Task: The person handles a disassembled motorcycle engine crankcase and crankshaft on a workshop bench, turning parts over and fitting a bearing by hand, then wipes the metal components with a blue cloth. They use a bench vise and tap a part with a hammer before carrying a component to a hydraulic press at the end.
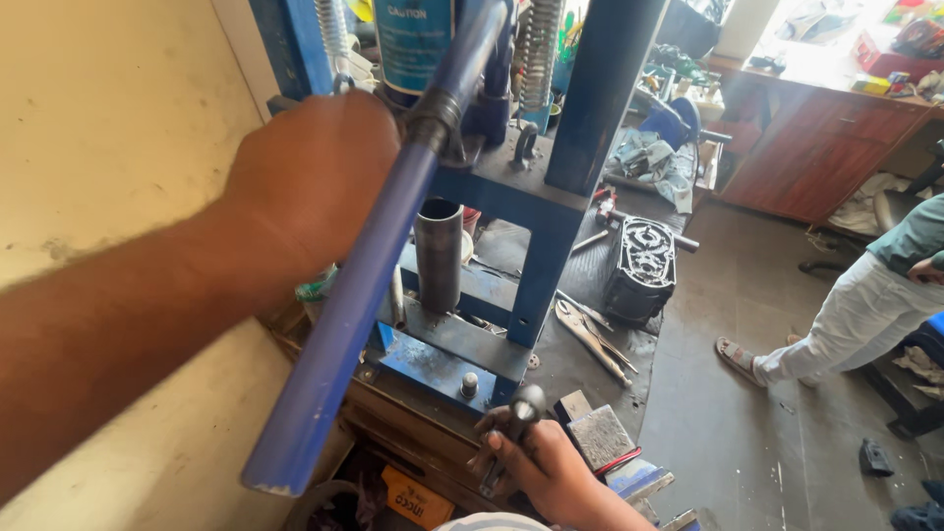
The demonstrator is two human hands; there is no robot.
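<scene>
**Two hands at the blue press**

The left hand [315, 182] reaches up beside the long blue lever [369, 256] of the press [551, 211]; the lever's own shaft hides the fingers, so I cannot tell whether they are closed around anything. The lever slants down from its dark socket at the top of the frame to a chipped free end near the bench's front edge. It looks like a stiff, fairly heavy steel tube with smooth paint — likely best gripped low, near the free end, for leverage.

The right hand [541, 467] is wrapped around a dark metal handle [516, 423] at the bench's front edge, fingers pressed closed on it. A grey steel sleeve [439, 251] stands upright on the press bed. Pliers [590, 339] lie toward the bench's right edge, beside a black engine cover [641, 267]. Another person's leg [836, 329] crosses the floor at right.
</scene>
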